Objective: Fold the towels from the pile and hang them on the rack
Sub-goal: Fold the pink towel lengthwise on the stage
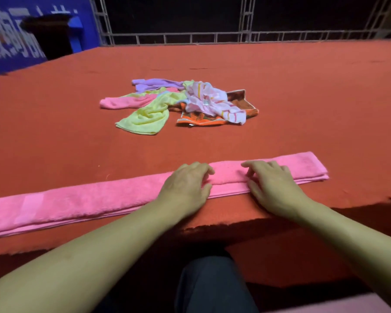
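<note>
A long pink towel [77,202], folded lengthwise into a narrow strip, lies along the near edge of the red table [303,98]. My left hand [185,186] rests palm down on its middle, fingers loosely bent. My right hand [273,184] rests beside it on the same strip, fingers loosely bent over the towel's near edge. Farther back, at the table's centre, sits the pile of towels [178,105]: purple, pink, yellow-green, an orange patterned one and a white striped one on top. No rack is clearly in view.
A grey metal lattice frame [212,38] runs along the table's far edge. A dark bin [48,35] stands at the back left before a blue banner [7,41]. My dark trouser leg [212,285] shows below the table's near edge.
</note>
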`<state>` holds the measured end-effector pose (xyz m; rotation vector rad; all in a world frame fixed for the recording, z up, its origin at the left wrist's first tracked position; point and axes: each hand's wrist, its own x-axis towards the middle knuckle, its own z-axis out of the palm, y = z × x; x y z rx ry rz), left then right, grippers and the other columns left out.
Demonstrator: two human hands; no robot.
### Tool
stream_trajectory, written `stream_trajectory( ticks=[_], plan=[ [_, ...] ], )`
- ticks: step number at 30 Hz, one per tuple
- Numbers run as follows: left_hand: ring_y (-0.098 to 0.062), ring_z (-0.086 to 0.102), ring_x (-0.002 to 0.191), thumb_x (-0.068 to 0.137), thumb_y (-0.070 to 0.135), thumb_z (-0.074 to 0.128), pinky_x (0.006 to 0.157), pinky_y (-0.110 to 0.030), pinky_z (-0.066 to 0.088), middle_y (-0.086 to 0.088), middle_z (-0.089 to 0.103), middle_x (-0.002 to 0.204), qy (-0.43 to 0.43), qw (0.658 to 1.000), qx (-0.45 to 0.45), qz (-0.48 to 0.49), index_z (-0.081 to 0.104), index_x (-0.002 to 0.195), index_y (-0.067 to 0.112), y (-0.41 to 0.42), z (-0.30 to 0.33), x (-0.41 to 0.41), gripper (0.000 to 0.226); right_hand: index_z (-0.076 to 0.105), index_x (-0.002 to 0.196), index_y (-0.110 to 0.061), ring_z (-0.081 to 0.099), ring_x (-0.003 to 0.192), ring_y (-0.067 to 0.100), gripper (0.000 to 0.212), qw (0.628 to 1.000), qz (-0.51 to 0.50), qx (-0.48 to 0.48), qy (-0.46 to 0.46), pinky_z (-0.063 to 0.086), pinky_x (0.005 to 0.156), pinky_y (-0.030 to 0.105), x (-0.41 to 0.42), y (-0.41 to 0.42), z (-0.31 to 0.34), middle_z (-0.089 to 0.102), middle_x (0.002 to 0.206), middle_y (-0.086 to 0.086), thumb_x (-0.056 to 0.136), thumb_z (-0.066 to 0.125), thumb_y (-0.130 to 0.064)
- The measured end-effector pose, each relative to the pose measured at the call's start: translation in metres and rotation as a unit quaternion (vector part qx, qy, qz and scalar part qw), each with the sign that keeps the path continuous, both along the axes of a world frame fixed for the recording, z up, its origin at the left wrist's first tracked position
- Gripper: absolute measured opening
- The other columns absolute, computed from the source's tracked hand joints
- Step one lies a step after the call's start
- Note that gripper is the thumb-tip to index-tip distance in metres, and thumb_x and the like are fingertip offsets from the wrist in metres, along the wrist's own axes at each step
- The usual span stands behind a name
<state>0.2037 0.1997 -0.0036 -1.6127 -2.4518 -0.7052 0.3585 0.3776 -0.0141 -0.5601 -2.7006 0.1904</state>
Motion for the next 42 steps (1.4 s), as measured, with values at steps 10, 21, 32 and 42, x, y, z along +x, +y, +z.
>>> stream_trajectory(
  ticks=[10, 21, 32, 42],
  plan=[
    [-0.020, 0.060, 0.094, 0.092, 0.017, 0.061, 0.086, -0.030, 0.041, 0.006, 0.067, 0.103, -0.021, 0.999, 0.050, 0.009, 0.065, 0.112, 0.023, 0.002, 0.007, 0.001, 0.021, 0.060, 0.121, -0.018, 0.059, 0.098, 0.031, 0.035, 0.988, 0.004, -0.055, 0.145, 0.045, 0.086, 0.048, 0.008, 0.014, 0.009, 0.067, 0.108, 0.003, 0.090, 0.051, -0.005],
    [-0.011, 0.050, 0.091, 0.091, 0.027, 0.058, 0.080, -0.028, 0.042, 0.016, 0.063, 0.105, 0.010, 1.000, 0.026, -0.007, 0.063, 0.109, 0.033, 0.006, 0.001, 0.019, 0.020, 0.062, 0.118, -0.017, 0.053, 0.095, 0.015, 0.044, 0.985, 0.009, -0.035, 0.169, 0.043, 0.086, 0.038, 0.045, 0.031, -0.001, 0.062, 0.101, -0.003, 0.077, 0.044, -0.014],
    [-0.020, 0.052, 0.108, 0.090, 0.034, 0.060, 0.092, -0.033, 0.044, 0.009, 0.060, 0.118, 0.020, 0.995, -0.027, -0.090, 0.058, 0.119, 0.032, 0.101, 0.007, 0.065, 0.029, 0.060, 0.123, -0.028, 0.052, 0.112, 0.029, 0.028, 0.991, -0.131, 0.035, 0.013, 0.036, 0.086, 0.043, 0.083, 0.090, -0.002, 0.063, 0.118, -0.003, 0.096, 0.054, -0.024],
    [-0.013, 0.054, 0.107, 0.092, 0.039, 0.055, 0.089, -0.033, 0.047, 0.016, 0.064, 0.111, 0.035, 0.994, -0.046, -0.089, 0.059, 0.114, 0.036, 0.104, 0.004, 0.073, 0.023, 0.058, 0.121, -0.031, 0.053, 0.103, 0.025, 0.033, 0.989, -0.150, 0.018, 0.000, 0.036, 0.086, 0.040, 0.086, 0.104, 0.009, 0.065, 0.109, -0.007, 0.090, 0.046, -0.032]
  ],
)
